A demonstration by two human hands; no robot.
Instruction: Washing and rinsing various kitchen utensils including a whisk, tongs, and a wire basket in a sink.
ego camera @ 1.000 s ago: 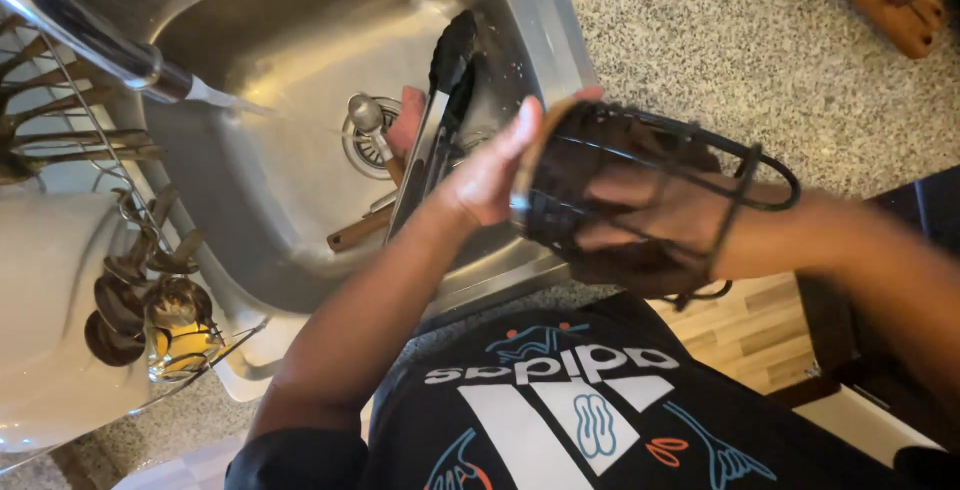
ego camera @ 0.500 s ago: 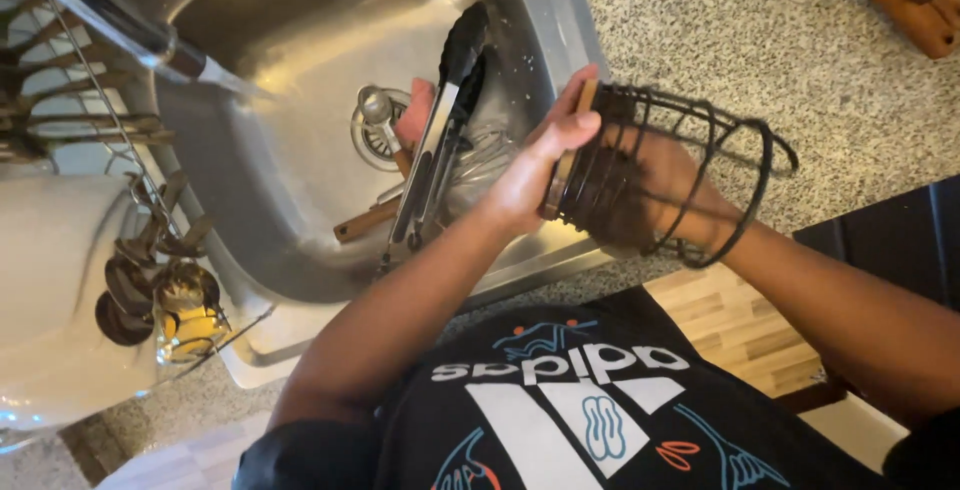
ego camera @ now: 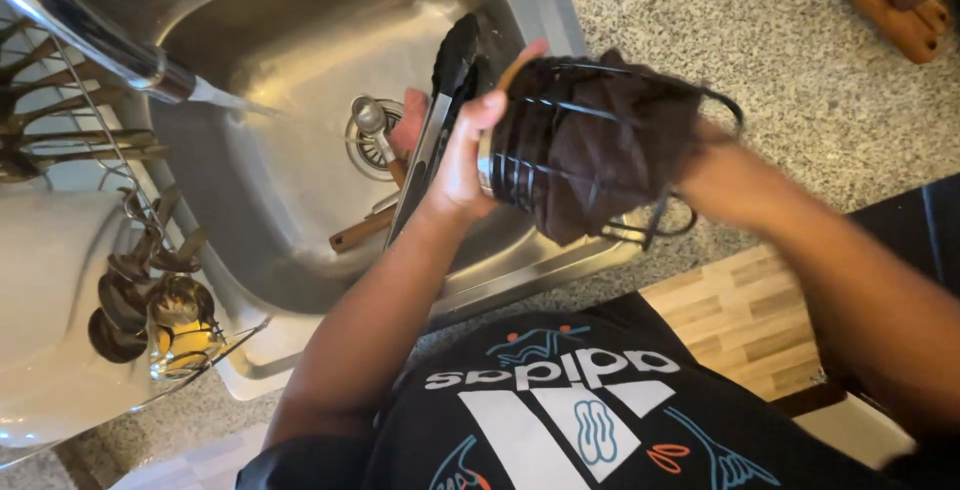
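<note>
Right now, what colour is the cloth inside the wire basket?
Dark brown cloth, seen in the head view.

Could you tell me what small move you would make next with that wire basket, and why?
Probably tip the black wire basket leftward under the running water. The left hand grips its rim and the right hand is pushed inside with a brown cloth, yet the basket sits over the sink's right edge, away from the faucet stream.

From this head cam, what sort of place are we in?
Most likely a home kitchen: a stainless steel sink with a running faucet, a speckled stone countertop, and a dish rack holding spoons beside the sink.
</note>
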